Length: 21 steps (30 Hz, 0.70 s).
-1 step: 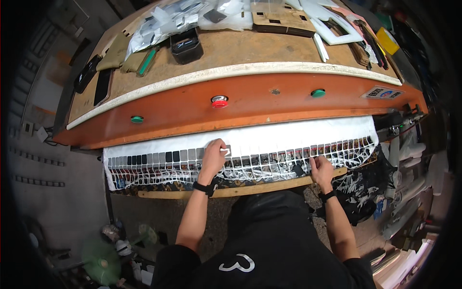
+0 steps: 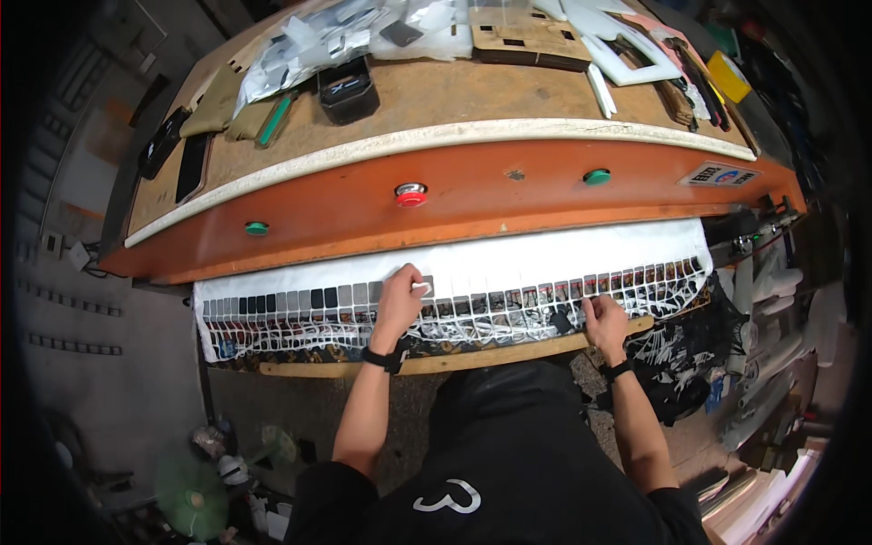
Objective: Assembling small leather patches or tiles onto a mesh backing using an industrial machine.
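A white sheet (image 2: 545, 259) comes out from under the orange machine front. Its near part is cut into a white mesh with rounded rectangular openings, grey and black pieces filling those at the left. On this mesh, left of the middle, my left hand (image 2: 398, 300) is closed, with a small white bit (image 2: 421, 286) showing at its fingertips beside a grey rectangular piece (image 2: 427, 282). My right hand (image 2: 607, 322) has its thumb and fingers drawn together at the mesh farther right, apparently gripping its strands; the contact is partly hidden.
A wooden bar (image 2: 490, 357) runs along the near side of the mesh. Red (image 2: 411, 195) and green (image 2: 596, 177) buttons stick out of the orange panel. Above lie a black box (image 2: 348, 91), crumpled silvery wrap (image 2: 300, 59) and a white foam frame (image 2: 631, 59). A green fan (image 2: 193, 495) stands lower left.
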Each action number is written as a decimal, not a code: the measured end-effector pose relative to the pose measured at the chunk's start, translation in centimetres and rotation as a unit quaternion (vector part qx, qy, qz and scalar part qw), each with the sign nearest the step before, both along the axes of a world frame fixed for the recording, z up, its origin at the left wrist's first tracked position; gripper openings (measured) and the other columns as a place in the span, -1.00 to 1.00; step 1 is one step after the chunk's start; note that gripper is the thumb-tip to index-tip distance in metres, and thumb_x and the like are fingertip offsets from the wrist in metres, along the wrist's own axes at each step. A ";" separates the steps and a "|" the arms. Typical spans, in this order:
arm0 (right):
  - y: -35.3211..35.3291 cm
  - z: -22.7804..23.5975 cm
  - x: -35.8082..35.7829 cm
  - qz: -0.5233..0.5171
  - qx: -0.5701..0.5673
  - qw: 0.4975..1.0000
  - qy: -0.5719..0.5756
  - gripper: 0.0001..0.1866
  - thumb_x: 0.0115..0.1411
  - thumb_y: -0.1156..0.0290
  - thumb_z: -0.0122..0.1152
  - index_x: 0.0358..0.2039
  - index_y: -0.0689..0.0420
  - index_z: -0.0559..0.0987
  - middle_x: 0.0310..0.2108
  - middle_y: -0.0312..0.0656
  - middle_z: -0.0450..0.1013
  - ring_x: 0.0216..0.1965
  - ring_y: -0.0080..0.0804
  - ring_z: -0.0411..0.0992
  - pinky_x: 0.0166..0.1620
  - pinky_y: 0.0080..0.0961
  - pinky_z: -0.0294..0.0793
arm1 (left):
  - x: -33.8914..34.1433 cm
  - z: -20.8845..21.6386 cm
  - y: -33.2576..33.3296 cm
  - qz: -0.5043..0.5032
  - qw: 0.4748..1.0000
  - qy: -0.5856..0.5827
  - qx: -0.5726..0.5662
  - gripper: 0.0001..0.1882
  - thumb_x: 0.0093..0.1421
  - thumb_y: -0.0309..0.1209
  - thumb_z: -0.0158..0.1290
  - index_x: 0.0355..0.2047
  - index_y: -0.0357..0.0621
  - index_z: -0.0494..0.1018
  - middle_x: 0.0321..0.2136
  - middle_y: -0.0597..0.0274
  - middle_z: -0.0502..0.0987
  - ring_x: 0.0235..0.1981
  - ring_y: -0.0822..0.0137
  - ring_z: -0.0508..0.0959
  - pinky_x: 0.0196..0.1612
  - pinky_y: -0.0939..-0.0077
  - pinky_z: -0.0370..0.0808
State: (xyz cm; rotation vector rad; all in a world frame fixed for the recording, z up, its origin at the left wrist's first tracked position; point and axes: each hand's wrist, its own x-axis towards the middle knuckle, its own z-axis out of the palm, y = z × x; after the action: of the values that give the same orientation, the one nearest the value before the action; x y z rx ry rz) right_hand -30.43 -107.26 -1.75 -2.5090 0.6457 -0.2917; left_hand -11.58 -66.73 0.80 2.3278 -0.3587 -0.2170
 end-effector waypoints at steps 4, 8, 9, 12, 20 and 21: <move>-0.2 -0.5 -0.1 0.002 -0.017 1.000 -0.012 -0.63 0.29 0.16 0.44 -0.46 0.21 0.62 -0.60 -0.05 0.51 -0.57 -0.06 0.48 -0.44 -0.16 0.43 | 0.0 0.0 -0.7 0.021 0.991 0.080 -0.108 -0.68 0.15 -0.66 0.34 -0.11 -0.26 0.52 -0.44 0.14 0.58 -0.48 0.28 0.50 -0.32 0.36 0.51; -0.4 0.0 0.0 0.001 -0.002 1.000 0.005 -0.62 0.30 0.12 0.41 -0.47 0.17 0.58 -0.56 -0.08 0.53 -0.51 -0.01 0.53 -0.39 -0.10 0.48 | 0.2 -1.1 -2.1 -0.027 0.998 0.032 -0.050 -0.63 0.10 -0.64 0.36 -0.06 -0.27 0.63 -0.36 0.02 0.63 -0.33 0.07 0.62 -0.16 0.19 0.58; -0.5 0.0 0.0 -0.003 -0.002 1.000 0.003 -0.62 0.30 0.12 0.41 -0.47 0.17 0.58 -0.56 -0.08 0.53 -0.51 -0.01 0.53 -0.39 -0.10 0.48 | 0.3 -1.3 -2.6 -0.049 0.998 -0.031 -0.017 -0.65 0.08 -0.64 0.37 -0.08 -0.28 0.65 -0.32 -0.04 0.65 -0.28 -0.04 0.65 -0.11 0.12 0.59; -0.6 -0.2 0.1 0.009 -0.011 0.999 -0.034 -0.66 0.28 0.17 0.43 -0.45 0.19 0.62 -0.59 -0.08 0.52 -0.56 -0.06 0.50 -0.42 -0.16 0.46 | 0.0 -1.4 -3.0 -0.036 0.999 -0.023 0.019 -0.71 0.07 -0.57 0.38 -0.15 -0.27 0.71 -0.22 -0.01 0.64 -0.14 -0.13 0.64 -0.04 0.03 0.57; -0.9 -0.3 -0.6 0.031 0.010 0.999 0.004 -0.65 0.32 0.12 0.36 -0.45 0.13 0.61 -0.46 -0.08 0.58 -0.41 0.04 0.58 -0.32 -0.08 0.54 | 0.0 0.0 -3.6 -0.049 0.993 -0.045 0.096 -0.73 0.05 -0.52 0.40 -0.19 -0.19 0.75 -0.21 0.08 0.59 -0.05 -0.04 0.62 0.02 0.07 0.55; -0.8 -0.1 -0.6 0.033 0.010 0.999 0.002 -0.65 0.32 0.12 0.36 -0.45 0.13 0.61 -0.46 -0.08 0.58 -0.41 0.04 0.58 -0.32 -0.08 0.54 | 0.0 0.0 -3.6 -0.043 0.994 -0.034 0.098 -0.72 0.04 -0.54 0.41 -0.19 -0.19 0.74 -0.20 0.07 0.59 -0.03 -0.03 0.61 0.03 0.06 0.55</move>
State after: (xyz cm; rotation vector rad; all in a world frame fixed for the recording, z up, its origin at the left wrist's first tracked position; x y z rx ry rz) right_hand -31.02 -108.10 -1.89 -2.5066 0.5626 -0.2560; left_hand -11.54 -70.34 0.85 2.5194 -0.4904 -0.2233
